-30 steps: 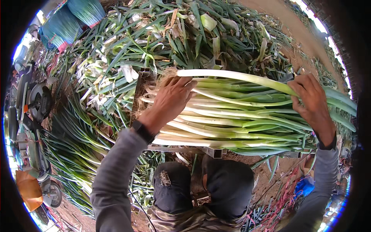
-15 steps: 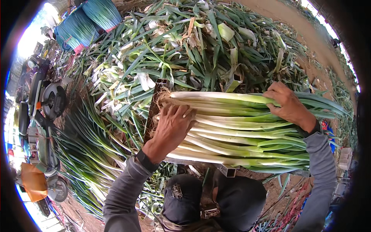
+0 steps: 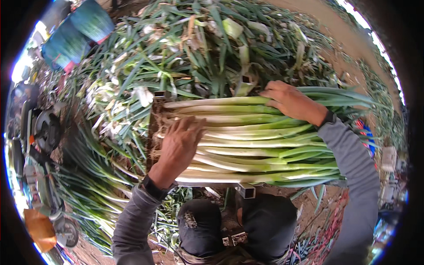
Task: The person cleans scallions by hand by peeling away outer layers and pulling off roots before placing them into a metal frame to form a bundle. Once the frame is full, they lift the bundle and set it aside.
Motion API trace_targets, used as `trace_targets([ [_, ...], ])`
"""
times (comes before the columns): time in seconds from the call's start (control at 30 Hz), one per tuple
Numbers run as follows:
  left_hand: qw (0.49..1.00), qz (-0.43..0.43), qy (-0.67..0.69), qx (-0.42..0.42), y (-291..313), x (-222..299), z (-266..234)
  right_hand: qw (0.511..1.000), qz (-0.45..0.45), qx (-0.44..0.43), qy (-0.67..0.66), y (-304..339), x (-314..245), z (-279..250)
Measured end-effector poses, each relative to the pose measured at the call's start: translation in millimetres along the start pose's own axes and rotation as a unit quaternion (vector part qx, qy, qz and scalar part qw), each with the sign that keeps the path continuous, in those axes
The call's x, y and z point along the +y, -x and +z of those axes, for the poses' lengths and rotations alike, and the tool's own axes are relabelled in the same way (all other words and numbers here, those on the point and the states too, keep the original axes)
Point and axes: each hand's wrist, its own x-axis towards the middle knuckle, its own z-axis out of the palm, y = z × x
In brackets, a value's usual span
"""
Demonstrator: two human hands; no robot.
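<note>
A layer of long leeks (image 3: pixel 247 143) lies side by side on a metal rack, white root ends to the left and green leaves to the right. Across the white stems near the roots rests my left hand (image 3: pixel 179 141), its fingers stretched out over them. My right hand (image 3: pixel 296 104) is at the far side of the row, thumb and fingers closed around the green part of the farthest leek (image 3: pixel 221 102). The roots sit against the rack's upright brown end plate (image 3: pixel 152 128); some stems are hidden under my left hand.
Beyond the rack rises a large heap of leek trimmings (image 3: pixel 198 57). More untrimmed leeks (image 3: pixel 92 190) lie on the ground at left, near a motorbike (image 3: pixel 46 128). Wrapped blue-green bundles (image 3: pixel 77 35) stand far left. A square tube end (image 3: pixel 247 191) sticks out toward my knees.
The whole view has shifted, so the scene sits further left. My right hand has moved slightly left and away along the far leek. My left hand stays over the root ends.
</note>
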Motion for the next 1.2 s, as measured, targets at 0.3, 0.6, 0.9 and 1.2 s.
trace_targets([
  [0.3,0.999,0.020,-0.040,0.011,2.5,-2.8,13.5,0.998,-0.035,0.037,0.043,-3.1,25.8,31.1],
  [0.6,0.998,0.024,0.036,-0.043,0.9,-0.5,-10.2,0.985,0.089,0.023,0.144,71.3,20.5,-28.3],
  [0.9,0.997,-0.010,0.072,-0.004,-58.4,-4.8,2.2,0.992,0.083,0.058,0.077,84.3,48.3,-9.5],
  [1.2,0.997,-0.030,-0.073,-0.026,-51.9,-24.3,57.0,0.996,0.084,0.039,0.015,143.0,91.9,-21.5],
])
